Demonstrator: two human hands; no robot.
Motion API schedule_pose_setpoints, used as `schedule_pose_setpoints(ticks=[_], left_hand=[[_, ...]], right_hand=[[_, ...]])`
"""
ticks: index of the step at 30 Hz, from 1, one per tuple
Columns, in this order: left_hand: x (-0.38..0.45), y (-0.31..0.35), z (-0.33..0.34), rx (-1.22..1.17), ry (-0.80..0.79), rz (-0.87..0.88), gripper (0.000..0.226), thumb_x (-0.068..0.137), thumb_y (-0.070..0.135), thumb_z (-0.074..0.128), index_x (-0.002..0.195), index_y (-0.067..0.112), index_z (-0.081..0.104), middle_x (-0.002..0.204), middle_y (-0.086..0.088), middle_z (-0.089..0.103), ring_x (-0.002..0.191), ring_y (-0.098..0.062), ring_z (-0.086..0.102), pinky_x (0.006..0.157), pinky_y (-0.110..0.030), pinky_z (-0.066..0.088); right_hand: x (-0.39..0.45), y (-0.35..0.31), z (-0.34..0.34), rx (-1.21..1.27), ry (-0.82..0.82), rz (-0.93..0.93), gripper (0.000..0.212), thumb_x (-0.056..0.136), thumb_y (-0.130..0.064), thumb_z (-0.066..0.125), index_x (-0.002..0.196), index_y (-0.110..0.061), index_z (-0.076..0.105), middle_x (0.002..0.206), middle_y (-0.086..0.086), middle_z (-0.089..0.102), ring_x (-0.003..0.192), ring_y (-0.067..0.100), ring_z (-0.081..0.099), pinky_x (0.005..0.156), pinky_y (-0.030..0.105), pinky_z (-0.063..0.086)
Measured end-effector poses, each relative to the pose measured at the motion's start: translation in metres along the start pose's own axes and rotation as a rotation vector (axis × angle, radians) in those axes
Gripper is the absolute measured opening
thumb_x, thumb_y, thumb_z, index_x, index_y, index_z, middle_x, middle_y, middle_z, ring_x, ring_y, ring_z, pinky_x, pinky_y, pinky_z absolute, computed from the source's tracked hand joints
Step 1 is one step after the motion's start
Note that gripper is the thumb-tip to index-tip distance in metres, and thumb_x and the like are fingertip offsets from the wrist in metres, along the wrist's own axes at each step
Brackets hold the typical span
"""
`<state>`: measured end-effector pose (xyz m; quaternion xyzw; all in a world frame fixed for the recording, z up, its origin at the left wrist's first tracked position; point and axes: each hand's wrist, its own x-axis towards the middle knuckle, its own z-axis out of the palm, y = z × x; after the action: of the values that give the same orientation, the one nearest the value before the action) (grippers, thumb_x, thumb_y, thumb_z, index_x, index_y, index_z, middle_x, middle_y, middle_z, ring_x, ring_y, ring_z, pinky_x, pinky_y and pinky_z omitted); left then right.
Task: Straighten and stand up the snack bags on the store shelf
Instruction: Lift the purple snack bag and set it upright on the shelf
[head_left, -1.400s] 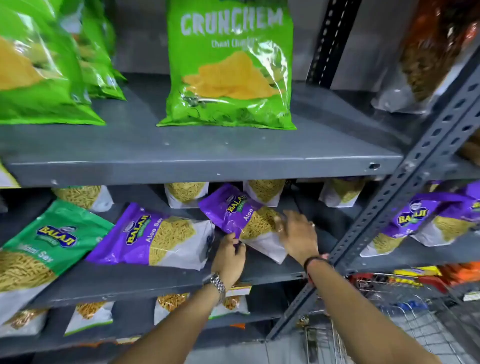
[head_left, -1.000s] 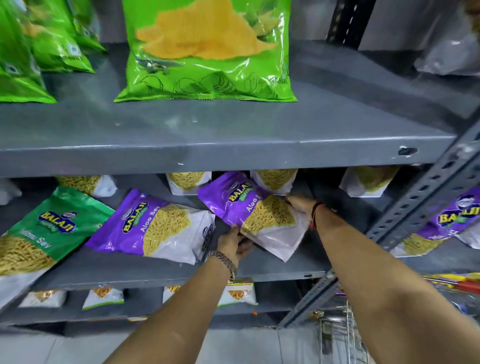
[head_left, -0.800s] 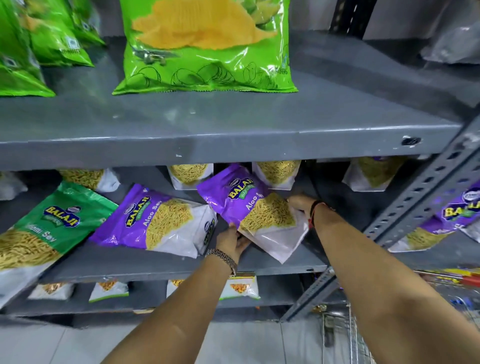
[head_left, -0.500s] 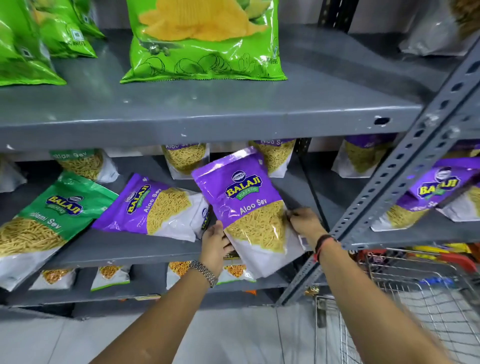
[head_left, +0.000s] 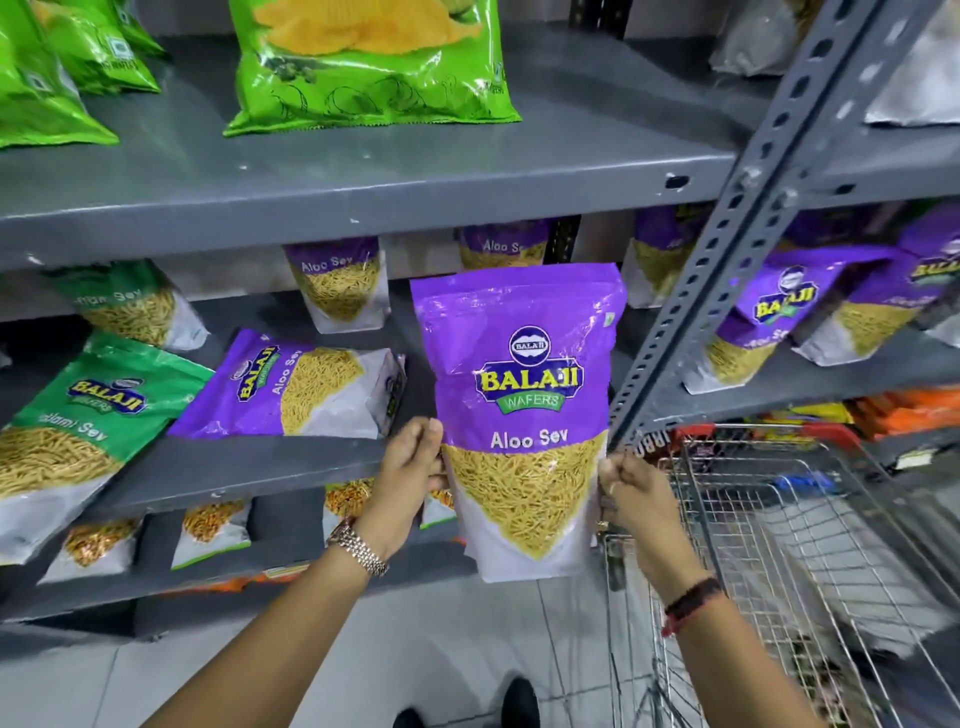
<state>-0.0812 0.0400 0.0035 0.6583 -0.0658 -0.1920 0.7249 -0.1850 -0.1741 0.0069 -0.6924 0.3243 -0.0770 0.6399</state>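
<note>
I hold a purple Aloo Sev bag (head_left: 519, 395) upright in the air in front of the middle shelf (head_left: 249, 467). My left hand (head_left: 408, 467) grips its left edge and my right hand (head_left: 626, 491) pinches its right edge. A second purple Aloo Sev bag (head_left: 296, 389) lies flat and slanted on the middle shelf to the left. Beside it a green Balaji sev bag (head_left: 67, 431) also lies tilted, hanging over the front edge. Further purple bags (head_left: 340, 283) stand upright at the back of that shelf.
A slotted grey upright post (head_left: 727, 249) runs diagonally just right of the held bag. A wire shopping trolley (head_left: 779, 545) stands at lower right. Green chips bags (head_left: 363, 62) stand on the top shelf. More purple bags (head_left: 779, 312) lean on the neighbouring rack.
Both hands have lifted the purple bag off the middle shelf, pulled it out toward me and turned it from slanted to upright. The camera view has shifted down and back.
</note>
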Motion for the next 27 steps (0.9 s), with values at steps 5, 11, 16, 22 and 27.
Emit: schedule_pose_setpoints(ticks=[5, 11, 16, 22, 27], left_hand=[[-0.001, -0.001, 0.003, 0.004, -0.037, 0.003, 0.020, 0.094, 0.033, 0.043, 0.078, 0.026, 0.053, 0.084, -0.012, 0.061, 0.076, -0.025, 0.057, 0.058, -0.022, 0.054], [0.037, 0.010, 0.006, 0.048, 0.039, -0.007, 0.019, 0.097, 0.027, 0.038, 0.082, 0.020, 0.047, 0.095, -0.016, 0.049, 0.084, -0.027, 0.049, 0.055, -0.018, 0.053], [0.093, 0.039, -0.002, 0.038, 0.145, 0.047, 0.022, 0.098, 0.024, 0.036, 0.078, 0.021, 0.044, 0.099, -0.013, 0.052, 0.088, -0.021, 0.053, 0.070, -0.027, 0.053], [0.155, 0.044, 0.003, 0.029, 0.196, 0.049, 0.032, 0.097, 0.012, 0.033, 0.067, 0.020, 0.036, 0.083, -0.009, 0.048, 0.076, -0.014, 0.048, 0.072, -0.028, 0.048], [0.168, 0.034, 0.015, 0.051, 0.183, -0.030, 0.020, 0.096, 0.030, 0.039, 0.082, 0.019, 0.048, 0.078, 0.004, 0.052, 0.080, -0.010, 0.052, 0.074, -0.028, 0.047]], right_hand=[[-0.002, 0.014, -0.002, -0.008, 0.059, -0.021, 0.017, 0.092, -0.003, 0.046, 0.079, 0.004, 0.055, 0.076, 0.014, 0.055, 0.072, 0.020, 0.049, 0.071, 0.036, 0.040], [0.040, 0.003, 0.025, -0.110, 0.100, -0.036, 0.028, 0.092, -0.008, 0.045, 0.064, -0.016, 0.048, 0.062, 0.005, 0.049, 0.065, 0.018, 0.045, 0.063, 0.031, 0.035], [0.099, -0.039, 0.059, -0.181, 0.133, -0.122, 0.020, 0.092, -0.014, 0.047, 0.074, -0.012, 0.055, 0.077, 0.011, 0.058, 0.075, 0.020, 0.052, 0.069, 0.031, 0.041], [0.154, -0.064, 0.080, -0.202, 0.252, -0.150, 0.024, 0.093, -0.011, 0.042, 0.098, 0.003, 0.061, 0.097, 0.027, 0.063, 0.092, 0.033, 0.060, 0.076, 0.034, 0.041], [0.162, -0.056, 0.079, -0.228, 0.306, -0.044, 0.031, 0.095, -0.012, 0.038, 0.111, 0.007, 0.057, 0.116, 0.031, 0.061, 0.107, 0.038, 0.059, 0.082, 0.034, 0.038]])
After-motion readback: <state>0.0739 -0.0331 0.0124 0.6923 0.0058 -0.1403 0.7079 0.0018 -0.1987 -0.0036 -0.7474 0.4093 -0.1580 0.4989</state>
